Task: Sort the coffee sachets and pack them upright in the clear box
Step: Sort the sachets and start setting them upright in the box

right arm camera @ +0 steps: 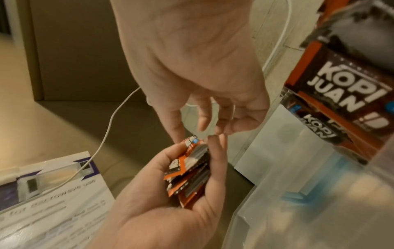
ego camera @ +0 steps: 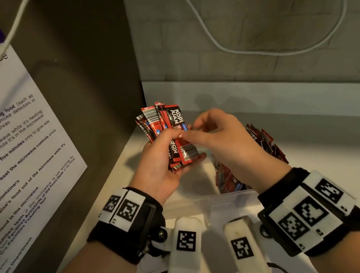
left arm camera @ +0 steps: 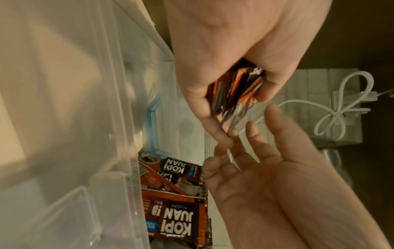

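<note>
Now left hand (ego camera: 158,163) grips sachet bundle (ego camera: 167,124); right hand (ego camera: 220,139) fingers pinch top sachet.

Two hands are seen: the left hand (ego camera: 159,163) and the right hand (ego camera: 222,138). One clear box (ego camera: 209,205), one posted notice (ego camera: 6,132) at the frame's left, and two white cables (ego camera: 212,38) are counted. The sachets (ego camera: 167,124) cannot be counted exactly.
</note>
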